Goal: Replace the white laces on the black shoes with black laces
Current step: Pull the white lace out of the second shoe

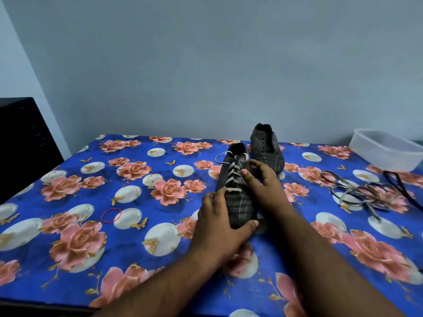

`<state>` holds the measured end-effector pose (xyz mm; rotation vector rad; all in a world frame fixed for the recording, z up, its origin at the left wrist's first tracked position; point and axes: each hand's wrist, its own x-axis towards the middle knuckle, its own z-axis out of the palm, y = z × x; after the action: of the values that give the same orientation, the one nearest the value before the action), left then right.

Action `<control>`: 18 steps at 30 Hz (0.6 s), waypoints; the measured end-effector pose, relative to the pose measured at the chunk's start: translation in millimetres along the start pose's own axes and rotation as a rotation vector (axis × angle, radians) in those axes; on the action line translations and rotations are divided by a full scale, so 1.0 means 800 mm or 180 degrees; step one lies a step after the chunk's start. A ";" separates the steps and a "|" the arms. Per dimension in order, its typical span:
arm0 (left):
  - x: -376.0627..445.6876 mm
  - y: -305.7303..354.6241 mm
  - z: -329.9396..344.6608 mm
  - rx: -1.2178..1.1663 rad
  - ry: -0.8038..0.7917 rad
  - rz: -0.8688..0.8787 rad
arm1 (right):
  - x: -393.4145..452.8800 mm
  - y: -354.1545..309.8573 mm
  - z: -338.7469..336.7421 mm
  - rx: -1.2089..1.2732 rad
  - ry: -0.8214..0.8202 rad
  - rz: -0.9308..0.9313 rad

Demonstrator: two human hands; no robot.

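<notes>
A black shoe (238, 202) with white laces (233, 172) threaded through it lies in the middle of the table, toe toward me. My left hand (219, 225) grips its toe, thumb across the front. My right hand (263, 179) rests on the shoe's right side, fingertips touching the laces; whether it pinches one I cannot tell. Behind it stands a second black shoe (266, 147) with bare eyelets. A loose white lace (357, 197) lies in a tangle at the right, and a black lace (398, 186) runs beside it.
The table wears a blue floral cloth (137, 179). A clear plastic tub (386, 149) sits at the back right. A red rubber band (111, 215) lies at the left. A dark box (23, 138) stands beyond the left edge. The wall rises right behind the table.
</notes>
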<state>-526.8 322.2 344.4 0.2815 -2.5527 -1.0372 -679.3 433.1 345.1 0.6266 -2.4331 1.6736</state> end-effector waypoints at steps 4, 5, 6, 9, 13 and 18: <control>0.008 -0.003 -0.006 -0.0191 -0.0097 0.0027 | -0.002 0.000 0.000 0.0089 -0.0044 0.0025; 0.015 -0.006 -0.011 -0.0417 -0.0102 -0.0060 | -0.002 -0.001 0.000 0.0137 -0.0057 0.0023; 0.026 -0.008 -0.015 -0.0711 -0.0063 -0.0182 | -0.001 -0.001 0.000 0.0191 -0.0068 0.0033; 0.081 -0.022 -0.024 -0.1313 0.0033 -0.0611 | 0.005 0.006 0.001 0.0362 -0.0127 0.0117; 0.138 -0.028 -0.025 -0.1746 -0.0480 -0.0759 | 0.007 0.005 0.000 0.0549 -0.0214 0.0238; 0.147 -0.034 -0.003 -0.1926 -0.0379 -0.0579 | 0.011 0.006 -0.001 0.0952 -0.0280 0.0259</control>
<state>-631.8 264.1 357.4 0.2900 -2.1978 -1.8736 -689.0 432.8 343.9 0.6565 -2.3118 2.1090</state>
